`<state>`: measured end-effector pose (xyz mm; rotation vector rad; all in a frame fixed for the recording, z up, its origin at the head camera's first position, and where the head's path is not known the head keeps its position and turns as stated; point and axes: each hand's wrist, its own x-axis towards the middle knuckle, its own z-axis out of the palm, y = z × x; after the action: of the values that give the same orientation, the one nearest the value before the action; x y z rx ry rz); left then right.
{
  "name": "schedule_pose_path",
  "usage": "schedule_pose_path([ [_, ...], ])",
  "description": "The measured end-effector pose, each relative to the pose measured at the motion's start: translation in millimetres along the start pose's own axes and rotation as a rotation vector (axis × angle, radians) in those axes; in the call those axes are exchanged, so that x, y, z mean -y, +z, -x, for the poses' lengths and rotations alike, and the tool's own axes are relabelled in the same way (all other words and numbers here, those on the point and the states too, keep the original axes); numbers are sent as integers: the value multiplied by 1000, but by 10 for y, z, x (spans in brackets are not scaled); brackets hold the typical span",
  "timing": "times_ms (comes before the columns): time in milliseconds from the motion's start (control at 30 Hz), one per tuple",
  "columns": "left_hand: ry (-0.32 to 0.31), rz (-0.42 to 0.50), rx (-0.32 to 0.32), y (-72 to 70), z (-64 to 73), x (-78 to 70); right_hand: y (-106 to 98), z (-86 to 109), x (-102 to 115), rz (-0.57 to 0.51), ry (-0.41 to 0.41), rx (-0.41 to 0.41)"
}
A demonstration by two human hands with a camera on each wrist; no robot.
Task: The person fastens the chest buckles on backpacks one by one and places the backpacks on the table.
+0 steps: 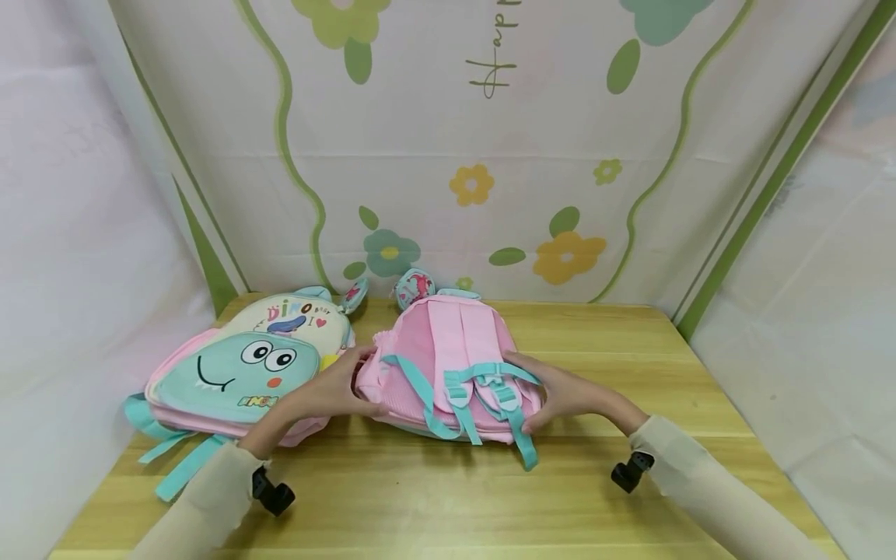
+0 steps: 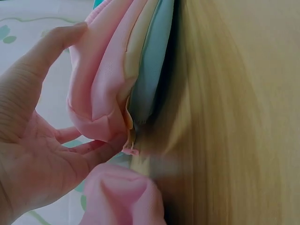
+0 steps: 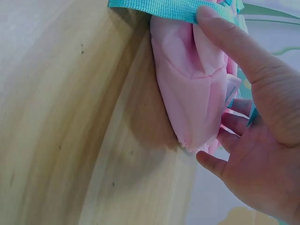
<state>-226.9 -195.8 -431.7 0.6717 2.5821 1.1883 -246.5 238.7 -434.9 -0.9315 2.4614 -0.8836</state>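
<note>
A pink backpack point(image 1: 467, 334) lies on the table with its shoulder straps facing up and teal webbing point(image 1: 420, 393) across it. At its left side my left hand point(image 1: 332, 391) holds the lower corner, thumb on the upper edge and fingers beneath, as the left wrist view shows. My right hand point(image 1: 562, 391) holds the opposite side. In the right wrist view its thumb point(image 3: 229, 33) presses by a teal strap point(image 3: 159, 9), while the other fingers point(image 3: 232, 124) reach round the pink side panel point(image 3: 192, 89).
A second backpack point(image 1: 231, 381) with a teal dinosaur face lies front up at the left, close by my left forearm. Its teal straps point(image 1: 189, 467) trail over the wooden table point(image 1: 448, 505). A small round patterned pouch point(image 1: 414, 288) sits behind the pink backpack. Printed fabric walls point(image 1: 434, 140) surround the table.
</note>
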Motion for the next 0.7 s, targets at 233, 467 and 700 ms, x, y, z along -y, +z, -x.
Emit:
schedule_pose_path([
  [233,-40,-26,31,131,-43,-42,-110,68,-21,26,20,19],
  [467,-45,-71,50,251,-128,-43,-199,122,-62,27,52,46],
  [700,-28,-96,96,314,-213,-24,-241,131,-124,28,79,56],
])
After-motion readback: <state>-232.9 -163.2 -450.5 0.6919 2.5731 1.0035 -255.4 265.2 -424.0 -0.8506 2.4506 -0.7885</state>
